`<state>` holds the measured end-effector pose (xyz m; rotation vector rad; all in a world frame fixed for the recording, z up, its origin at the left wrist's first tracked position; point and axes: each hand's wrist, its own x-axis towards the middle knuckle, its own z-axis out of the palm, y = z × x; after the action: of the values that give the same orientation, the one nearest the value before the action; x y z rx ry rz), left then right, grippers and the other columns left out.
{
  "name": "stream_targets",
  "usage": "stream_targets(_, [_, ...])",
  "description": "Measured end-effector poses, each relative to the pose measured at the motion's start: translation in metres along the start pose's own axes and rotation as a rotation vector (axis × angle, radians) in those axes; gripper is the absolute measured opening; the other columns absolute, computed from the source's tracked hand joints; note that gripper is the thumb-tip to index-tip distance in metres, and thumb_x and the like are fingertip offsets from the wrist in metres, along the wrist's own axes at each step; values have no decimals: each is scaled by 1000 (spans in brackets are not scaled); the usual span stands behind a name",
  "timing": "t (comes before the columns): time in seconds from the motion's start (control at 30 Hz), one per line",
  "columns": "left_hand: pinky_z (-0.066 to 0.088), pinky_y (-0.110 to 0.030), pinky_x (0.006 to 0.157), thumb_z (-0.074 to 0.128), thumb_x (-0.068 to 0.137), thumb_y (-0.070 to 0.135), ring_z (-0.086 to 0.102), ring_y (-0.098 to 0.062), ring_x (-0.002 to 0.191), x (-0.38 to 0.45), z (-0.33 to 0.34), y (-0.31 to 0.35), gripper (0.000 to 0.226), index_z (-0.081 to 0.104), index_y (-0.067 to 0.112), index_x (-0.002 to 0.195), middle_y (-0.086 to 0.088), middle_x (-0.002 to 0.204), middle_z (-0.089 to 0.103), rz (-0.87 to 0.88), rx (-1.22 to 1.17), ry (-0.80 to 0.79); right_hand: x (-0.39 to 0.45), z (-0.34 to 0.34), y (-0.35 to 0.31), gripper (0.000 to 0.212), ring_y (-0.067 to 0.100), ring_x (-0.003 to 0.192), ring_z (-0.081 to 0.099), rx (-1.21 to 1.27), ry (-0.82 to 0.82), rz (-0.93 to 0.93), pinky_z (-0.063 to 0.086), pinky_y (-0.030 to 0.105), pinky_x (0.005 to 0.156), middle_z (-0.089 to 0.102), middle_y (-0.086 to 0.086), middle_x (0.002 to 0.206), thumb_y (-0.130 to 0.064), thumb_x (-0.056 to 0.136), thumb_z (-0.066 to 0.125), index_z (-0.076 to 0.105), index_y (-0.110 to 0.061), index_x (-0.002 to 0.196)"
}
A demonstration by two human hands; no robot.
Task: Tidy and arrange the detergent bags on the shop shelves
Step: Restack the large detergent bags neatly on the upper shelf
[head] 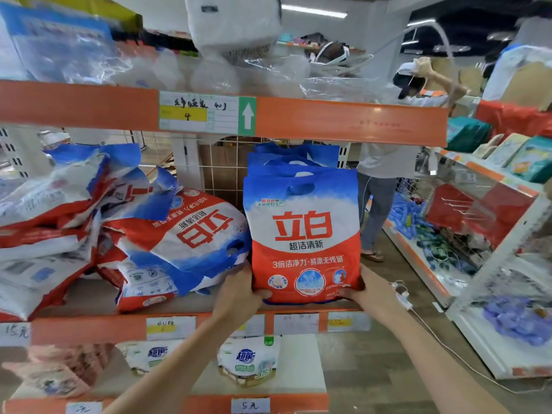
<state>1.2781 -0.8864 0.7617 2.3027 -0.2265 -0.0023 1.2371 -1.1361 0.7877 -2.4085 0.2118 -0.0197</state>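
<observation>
An upright red, white and blue detergent bag [303, 234] stands at the right end of the middle shelf [89, 327], with more upright bags [295, 158] lined up behind it. My left hand [242, 291] grips its lower left corner and my right hand [366, 289] grips its lower right corner. To the left, a bag lying upside down [191, 231] leans against a messy heap of the same bags [50, 222].
The orange upper shelf edge [343, 122] with a price label hangs just above the bags' tops. Smaller white pouches [249, 361] sit on the shelf below. A person [385, 162] stands in the aisle to the right, beside another shelf unit [478, 234].
</observation>
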Motion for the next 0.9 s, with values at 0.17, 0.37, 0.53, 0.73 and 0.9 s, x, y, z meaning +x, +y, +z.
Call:
stream_targets(0.17, [49,-36,97,71,81,30,57,-18,116,-4,-10,3,60,41,20,133,1,130,58,-29,190,-41,2,-9,3,68,17,109,59,-158,-50,19,48,37,93,58,-5,123,-46,68,78,45,-25,124])
stream_targets(0.37, [54,-29,76,62,87,28,65,-17,91,-38,-43,9,16,65,20,101,4,102,68,12,357,14,-7,-13,-39,37,16,90,59,-238,195,-185,49,30,73,55,-2,108,-32,85,67,38,-18,103])
stream_targets(0.53, [47,-28,62,58,89,24,60,-17,70,-59,-97,23,17,69,14,81,3,75,66,-8,376,216,-12,18,-110,14,10,81,55,-391,44,-625,45,21,66,49,-6,102,-28,93,55,44,-21,97])
stream_targets(0.73, [31,-17,48,59,89,26,47,-10,52,-55,-164,10,29,59,15,62,4,57,53,5,380,470,-4,71,-178,28,18,105,57,-408,-103,-791,44,24,79,49,0,123,-22,91,54,48,-19,118])
stream_targets(0.9, [36,-20,58,61,86,14,53,-10,65,-20,-194,-24,12,68,10,77,2,72,63,113,355,343,-4,91,-194,46,25,114,56,-587,-218,-707,48,34,89,29,0,148,-30,95,50,35,-24,138])
